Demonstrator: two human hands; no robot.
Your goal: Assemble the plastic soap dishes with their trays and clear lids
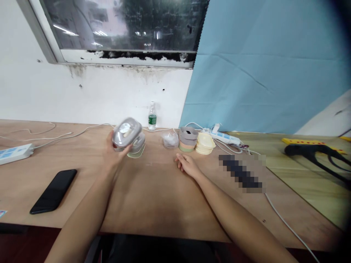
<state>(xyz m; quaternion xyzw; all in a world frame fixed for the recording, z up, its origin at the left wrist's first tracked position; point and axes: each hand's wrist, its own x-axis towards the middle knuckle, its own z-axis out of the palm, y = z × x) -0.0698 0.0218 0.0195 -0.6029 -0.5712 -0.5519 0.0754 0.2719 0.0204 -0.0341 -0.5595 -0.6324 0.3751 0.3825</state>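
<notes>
One item held: your left hand (116,155) grips a grey translucent plastic container (127,131) above the wooden surface (153,197); your right hand (186,165) lies open and empty on it, near stacked grey-and-green silicone pieces (188,139).

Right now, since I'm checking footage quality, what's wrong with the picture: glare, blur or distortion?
In the head view, ceiling lights glare on the window; the container in the left hand looks slightly soft, perhaps from motion; a pixelated block hides something on the table; the far right corner fades dark, and the wide lens bends the table's edges.
</notes>
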